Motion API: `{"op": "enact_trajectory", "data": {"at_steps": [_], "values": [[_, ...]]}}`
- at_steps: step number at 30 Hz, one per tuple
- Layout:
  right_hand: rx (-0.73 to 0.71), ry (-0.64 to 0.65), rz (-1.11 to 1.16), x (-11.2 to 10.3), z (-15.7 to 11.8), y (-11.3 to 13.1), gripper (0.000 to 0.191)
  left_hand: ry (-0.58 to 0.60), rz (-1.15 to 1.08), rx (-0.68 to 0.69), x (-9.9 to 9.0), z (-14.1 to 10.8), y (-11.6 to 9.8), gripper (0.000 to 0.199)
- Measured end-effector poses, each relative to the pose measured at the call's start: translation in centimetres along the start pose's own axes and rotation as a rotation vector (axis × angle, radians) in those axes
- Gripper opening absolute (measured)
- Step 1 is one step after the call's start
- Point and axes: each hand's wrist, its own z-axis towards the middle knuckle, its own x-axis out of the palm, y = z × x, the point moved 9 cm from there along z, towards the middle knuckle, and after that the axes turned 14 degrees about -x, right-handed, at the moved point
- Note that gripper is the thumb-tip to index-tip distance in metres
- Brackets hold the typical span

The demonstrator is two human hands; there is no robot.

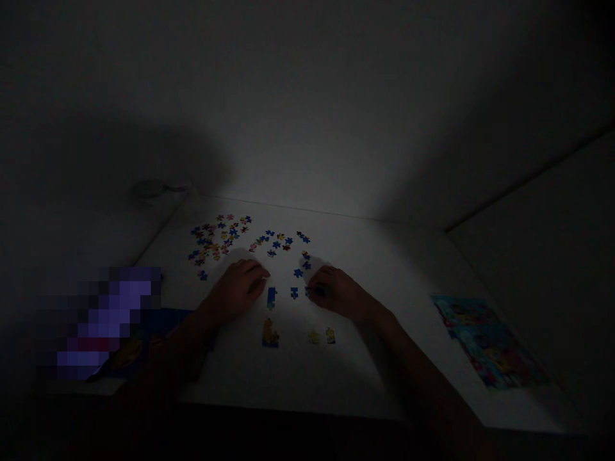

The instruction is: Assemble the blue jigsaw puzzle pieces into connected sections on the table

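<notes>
Jigsaw pieces [216, 238] lie in 2 loose scatters at far side of white surface [375, 269], mostly blue w/ some pink, orange and yellow; low light, so colours approx. Left hand [236, 289] sits just below main scatter, fingers curled, knuckles up, not spread, no clear pinch. Nearest item is blue strip [271, 298], prob joined pieces, just right of left fingertips [262, 274]; long axis runs roughly near-far from the person. Touching or tiny gap: can't tell in this dark. Right hand [334, 293] mirrors it, fingers curled inward onto dark blue piece [317, 290]; looks like contact, but pinch vs resting can't tell. Single blue piece [294, 292] lies between the 2 hands, nearer right hand than left, w/ more blue pieces [302, 264] just beyond right fingers. Closer to the person, below both hands: yellow-and-blue clump [270, 334] nearer left hand, 2 small yellow bits [321, 337] nearer right, neither touched. Printed puzzle picture [490, 342] lies well off to right on surface; blurred purple object [100, 323] sits far left, by surface edge.
</notes>
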Motion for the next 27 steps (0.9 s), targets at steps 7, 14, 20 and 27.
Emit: {"op": "enact_trajectory", "data": {"at_steps": [7,14,20,27], "values": [[-0.001,-0.017,0.036,-0.1,0.0,0.0,0.007,-0.031,0.028,-0.061,-0.1,0.1,0.7,0.023],[-0.010,-0.033,0.058,0.1,0.0,-0.5,0.007,-0.163,0.118,-0.183,-1.0,0.2,2.3,0.027],[0.025,-0.079,0.070,-0.1,0.1,-0.6,0.006,-0.234,0.156,-0.250,-1.0,0.5,3.1,0.040],[0.066,-0.126,0.072,-0.1,0.1,-1.4,0.009,-0.202,0.202,-0.267,-0.7,0.6,3.0,0.042]]}}
